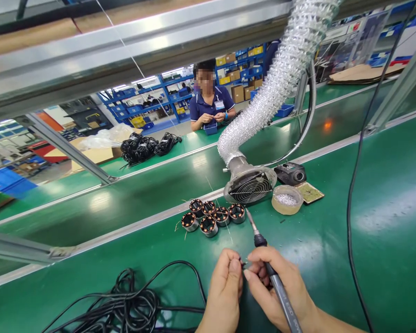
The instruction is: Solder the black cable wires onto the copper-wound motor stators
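My right hand (280, 286) is closed around a soldering iron (279, 284), whose metal tip points away from me toward the wound motor stators. The thumb and fingertips of that hand also come close to a small dark end between my hands. My left hand (225, 289) pinches this end, which looks like part of the black cable (125, 303) coiled at the lower left; the fingers hide most of it. Several stators (208, 225) with copper windings and loose wire ends stand grouped beyond my hands.
A fume extractor hood (251, 187) hangs from a silver flexible duct (263, 97). Beside it are a round dish (287, 200), a small flat tray (310, 192) and a black device (291, 174). Across the bench a person (211, 104) works near black cable bundles (142, 149). A hanging cord (353, 194) crosses the right side.
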The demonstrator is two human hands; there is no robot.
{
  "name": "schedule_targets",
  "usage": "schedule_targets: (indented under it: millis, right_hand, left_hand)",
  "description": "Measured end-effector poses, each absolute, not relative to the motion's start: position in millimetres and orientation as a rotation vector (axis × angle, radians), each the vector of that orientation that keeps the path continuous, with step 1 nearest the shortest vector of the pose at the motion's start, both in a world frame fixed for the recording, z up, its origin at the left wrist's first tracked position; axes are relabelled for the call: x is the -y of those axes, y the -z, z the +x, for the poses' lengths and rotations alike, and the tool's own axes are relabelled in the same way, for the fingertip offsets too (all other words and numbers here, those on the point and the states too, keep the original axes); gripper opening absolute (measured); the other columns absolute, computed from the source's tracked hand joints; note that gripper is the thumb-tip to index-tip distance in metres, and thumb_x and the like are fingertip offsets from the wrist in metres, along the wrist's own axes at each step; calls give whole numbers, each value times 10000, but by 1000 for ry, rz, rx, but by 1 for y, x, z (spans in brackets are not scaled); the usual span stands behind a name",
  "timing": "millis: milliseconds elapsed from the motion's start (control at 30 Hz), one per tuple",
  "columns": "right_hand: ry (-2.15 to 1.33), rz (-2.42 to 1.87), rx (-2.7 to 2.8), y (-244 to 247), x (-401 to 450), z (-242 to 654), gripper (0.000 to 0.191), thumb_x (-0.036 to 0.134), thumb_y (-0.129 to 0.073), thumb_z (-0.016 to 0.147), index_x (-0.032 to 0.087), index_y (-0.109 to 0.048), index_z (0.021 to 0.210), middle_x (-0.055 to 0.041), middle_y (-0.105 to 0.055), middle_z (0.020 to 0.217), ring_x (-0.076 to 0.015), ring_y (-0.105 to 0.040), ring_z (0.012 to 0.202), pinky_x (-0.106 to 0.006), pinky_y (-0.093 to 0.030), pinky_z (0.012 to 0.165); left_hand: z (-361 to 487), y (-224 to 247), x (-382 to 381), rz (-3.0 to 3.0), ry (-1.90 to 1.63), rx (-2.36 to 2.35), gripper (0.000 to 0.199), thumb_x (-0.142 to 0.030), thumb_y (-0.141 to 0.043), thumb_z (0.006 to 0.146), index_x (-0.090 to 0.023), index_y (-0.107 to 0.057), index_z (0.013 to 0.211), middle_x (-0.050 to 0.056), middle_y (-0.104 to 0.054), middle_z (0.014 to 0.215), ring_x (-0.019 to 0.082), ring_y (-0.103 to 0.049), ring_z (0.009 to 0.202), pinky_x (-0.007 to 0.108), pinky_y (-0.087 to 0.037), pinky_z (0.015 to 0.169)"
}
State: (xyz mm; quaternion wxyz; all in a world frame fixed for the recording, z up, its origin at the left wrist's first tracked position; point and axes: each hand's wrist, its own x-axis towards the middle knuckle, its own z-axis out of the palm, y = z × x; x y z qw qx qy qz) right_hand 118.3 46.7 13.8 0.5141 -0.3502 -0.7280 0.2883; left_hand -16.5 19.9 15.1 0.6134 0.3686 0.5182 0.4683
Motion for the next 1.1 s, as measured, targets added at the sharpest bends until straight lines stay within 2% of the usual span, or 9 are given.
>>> schedule_targets:
  millis: [67, 133, 300, 367, 467, 567, 700, 900, 1100]
  right_hand:
    - [-684, -818, 1787, -14, -45, 119, 219, 113, -555, 853, 244, -520, 1024, 33, -589, 740, -121, -577, 594, -220, -489, 559]
    - [-624, -760, 1853, -17, -47, 122, 227, 103, -542, 839, 231, -531, 1026, 19, -583, 732, -144, -569, 621, -257, -496, 601]
    - [-551, -591, 2024, -29, -62, 131, 300, 87, -556, 849, 212, -532, 1120, -47, -650, 890, -189, -539, 745, -316, -471, 670]
    - [-612, -493, 2088, -31, -68, 132, 306, 54, -516, 885, 222, -538, 1140, -33, -659, 873, -171, -523, 712, -302, -448, 662]
    - [-645, -415, 2098, -33, -75, 132, 298, 27, -470, 899, 215, -556, 1113, -13, -646, 795, -146, -487, 635, -282, -414, 621]
    - [-694, -495, 2056, -36, -82, 138, 272, 48, -498, 892, 222, -570, 1088, 5, -630, 755, -143, -495, 653, -260, -419, 611]
    - [-788, -511, 2056, -35, -90, 144, 349, 45, -533, 857, 224, -577, 1153, 12, -666, 782, -141, -557, 710, -248, -460, 646]
    - [-690, -428, 2086, -30, -92, 141, 365, 53, -544, 867, 219, -611, 1186, 5, -675, 761, -132, -552, 642, -255, -438, 620]
    - [-668, -430, 2057, -28, -90, 139, 270, 73, -543, 907, 215, -636, 1117, 3, -658, 706, -133, -530, 611, -237, -417, 563]
  left_hand:
    - [-22, -19, -23, 821, -1006, -1214, 554, -770, -528, 795, -233, -388, 782, -106, -242, 577, 91, -184, 504, 210, -183, 470]
    - [-29, -23, -26, 950, -936, -1272, 542, -753, -505, 822, -223, -410, 764, -87, -309, 612, 100, -239, 530, 218, -227, 485]
    - [-37, -28, -25, 1372, -788, -1373, 390, -539, -382, 986, -207, -479, 807, 3, -528, 782, 166, -448, 727, 277, -367, 678]
    - [-37, -30, -22, 1445, -731, -1369, 323, -458, -352, 1011, -208, -493, 864, 32, -586, 853, 190, -497, 790, 304, -377, 746]
    - [-37, -36, -21, 1512, -625, -1418, 261, -404, -364, 1009, -210, -486, 885, 41, -602, 867, 206, -514, 804, 319, -369, 761]
    - [-41, -45, -24, 1560, -579, -1454, 224, -373, -395, 999, -213, -474, 863, 20, -580, 846, 197, -504, 797, 303, -360, 733]
    - [-45, -46, -30, 1501, -601, -1394, 246, -365, -406, 996, -206, -459, 815, -12, -545, 753, 163, -478, 720, 275, -350, 672]
    - [-47, -31, -31, 1272, -698, -1239, 350, -513, -489, 951, -192, -469, 815, -49, -422, 691, 116, -363, 632, 239, -301, 583]
    - [-46, -30, -34, 840, -684, -1085, 495, -662, -659, 770, -210, -460, 803, -131, -243, 529, 60, -139, 430, 215, -96, 411]
